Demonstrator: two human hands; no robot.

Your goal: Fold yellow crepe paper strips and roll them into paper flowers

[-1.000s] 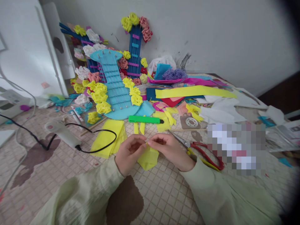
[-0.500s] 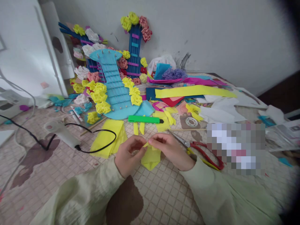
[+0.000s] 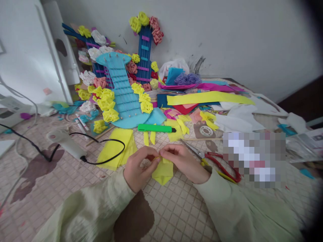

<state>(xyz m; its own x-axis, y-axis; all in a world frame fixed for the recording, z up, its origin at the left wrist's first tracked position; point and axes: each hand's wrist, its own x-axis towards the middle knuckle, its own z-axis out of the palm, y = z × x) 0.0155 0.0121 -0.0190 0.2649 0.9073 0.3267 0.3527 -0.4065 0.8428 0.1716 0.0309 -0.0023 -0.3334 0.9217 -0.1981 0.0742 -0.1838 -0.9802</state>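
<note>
No text I can read anywhere here; label on the white box (image 3: 8, 112) at far left too small; print on the papers (image 3: 306, 141) at far right blurred; glue sticks (image 3: 82, 125) carry markings, none legible.

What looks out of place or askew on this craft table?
The black cord of the white glue gun loops across the stack of yellow paper sheets, lying on it. Nothing else stands out; left hand and right hand pinch a folded yellow paper.
</note>
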